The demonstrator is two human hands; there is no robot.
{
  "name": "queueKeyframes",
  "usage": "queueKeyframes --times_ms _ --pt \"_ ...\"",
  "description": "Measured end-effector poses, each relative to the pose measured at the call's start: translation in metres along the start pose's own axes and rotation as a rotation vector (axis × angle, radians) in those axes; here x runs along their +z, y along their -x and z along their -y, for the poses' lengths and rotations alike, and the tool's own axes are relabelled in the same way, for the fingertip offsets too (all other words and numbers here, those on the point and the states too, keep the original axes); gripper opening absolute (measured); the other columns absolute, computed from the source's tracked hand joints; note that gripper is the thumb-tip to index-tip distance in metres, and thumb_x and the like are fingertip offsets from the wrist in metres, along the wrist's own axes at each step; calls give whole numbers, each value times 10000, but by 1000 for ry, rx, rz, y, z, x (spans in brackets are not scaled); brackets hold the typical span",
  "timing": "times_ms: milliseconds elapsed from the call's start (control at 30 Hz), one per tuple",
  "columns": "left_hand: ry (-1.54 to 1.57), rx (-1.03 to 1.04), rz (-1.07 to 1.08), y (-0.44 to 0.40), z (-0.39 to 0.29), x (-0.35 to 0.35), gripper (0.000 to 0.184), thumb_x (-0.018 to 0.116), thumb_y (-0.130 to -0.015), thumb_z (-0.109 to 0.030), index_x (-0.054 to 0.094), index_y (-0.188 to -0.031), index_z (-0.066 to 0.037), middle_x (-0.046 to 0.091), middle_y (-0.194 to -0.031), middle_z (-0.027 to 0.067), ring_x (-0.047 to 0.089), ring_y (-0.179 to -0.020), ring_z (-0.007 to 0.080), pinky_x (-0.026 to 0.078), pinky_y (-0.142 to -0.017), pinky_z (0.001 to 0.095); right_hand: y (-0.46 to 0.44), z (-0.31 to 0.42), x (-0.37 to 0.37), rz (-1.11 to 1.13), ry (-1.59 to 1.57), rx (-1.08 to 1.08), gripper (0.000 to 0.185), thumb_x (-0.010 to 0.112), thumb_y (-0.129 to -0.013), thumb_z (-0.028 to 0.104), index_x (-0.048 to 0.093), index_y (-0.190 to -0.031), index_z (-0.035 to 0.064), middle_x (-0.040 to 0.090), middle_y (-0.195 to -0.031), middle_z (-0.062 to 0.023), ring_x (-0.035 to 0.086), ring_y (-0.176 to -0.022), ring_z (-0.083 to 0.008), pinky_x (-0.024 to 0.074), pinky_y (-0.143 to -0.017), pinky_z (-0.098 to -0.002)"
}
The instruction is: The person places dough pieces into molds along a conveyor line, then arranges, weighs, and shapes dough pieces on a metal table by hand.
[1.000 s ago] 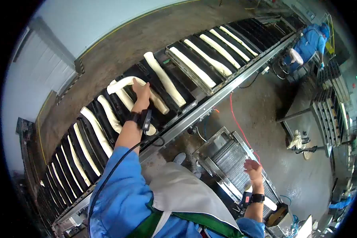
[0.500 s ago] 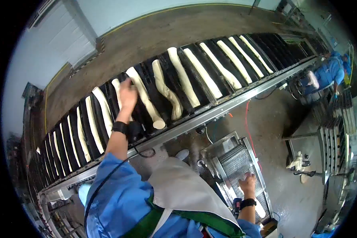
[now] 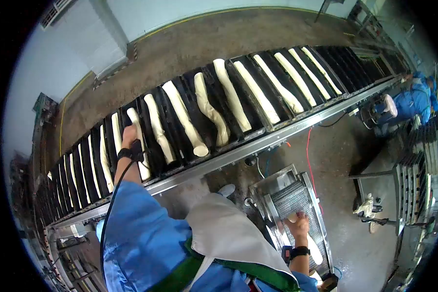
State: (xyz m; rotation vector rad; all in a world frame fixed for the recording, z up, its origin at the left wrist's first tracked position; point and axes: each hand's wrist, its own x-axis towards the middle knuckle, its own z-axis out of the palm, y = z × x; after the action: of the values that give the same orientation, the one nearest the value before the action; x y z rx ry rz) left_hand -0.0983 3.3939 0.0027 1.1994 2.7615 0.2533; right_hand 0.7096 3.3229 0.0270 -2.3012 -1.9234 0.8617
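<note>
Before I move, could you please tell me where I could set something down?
The black channels between the line's rightmost pale strip and the open end frame look bare. So does the mesh between the right hand and the metal plate at its upper end. It is crowded around the left hand, where strips lie close.

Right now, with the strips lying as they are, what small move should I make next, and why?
I'd probably take the left hand to the bent pale strip and ease it straighter: it bows midway, while the straighter strip farther right lies nearly true. The left hand is over another strip; whether it grips that one, I can't tell.
</note>
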Motion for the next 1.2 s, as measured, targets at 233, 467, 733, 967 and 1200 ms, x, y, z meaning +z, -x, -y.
queueKeyframes --times_ms 233,467,733,967,1200 --pt "728 163 -82 54 -208 -53 415 532 -770 -28 497 -1182 -5 591 -1088 163 586 -964 268 445 -852 324 -14 20 4 31 111 -111 536 712 -571 194 505 -1014 -25 538 -969 -210 512 -966 -378 444 -845 -427" --pt "1276 -489 528 198 -310 -41 692 540 -777 53 246 -1381 -115 434 -1215 164 505 -1024 270 469 -787 401 54 -51 -40 -450 -1215 175 279 621 -767 96 503 -1008 20 535 -869 -18 517 -801 -109 455 -731 -266" --pt "815 -144 316 157 -280 3 631 481 -661 132 425 -1262 -52 434 -1237 140 453 -1126 269 421 -850 331 328 -171 -20 -1468 -1419 768 257 556 -778 57 501 -1028 81 570 -993 -67 560 -892 -203 470 -755 -321" --pt "1144 219 413 133 -424 -28 659 407 -708 95 310 -1352 -10 388 -1322 164 352 -1252 282 257 -1031 309 436 -120 130 -737 -457 1515 223 593 -766 97 507 -969 65 552 -912 -58 541 -825 -193 451 -711 -325" --pt "111 423 497 37 -455 49 612 523 -773 -67 280 -1324 43 401 -1283 178 391 -1175 290 317 -980 320 476 -100 164 -56 -76 1376 213 630 -753 136 513 -909 49 534 -832 -50 521 -757 -184 432 -667 -330"
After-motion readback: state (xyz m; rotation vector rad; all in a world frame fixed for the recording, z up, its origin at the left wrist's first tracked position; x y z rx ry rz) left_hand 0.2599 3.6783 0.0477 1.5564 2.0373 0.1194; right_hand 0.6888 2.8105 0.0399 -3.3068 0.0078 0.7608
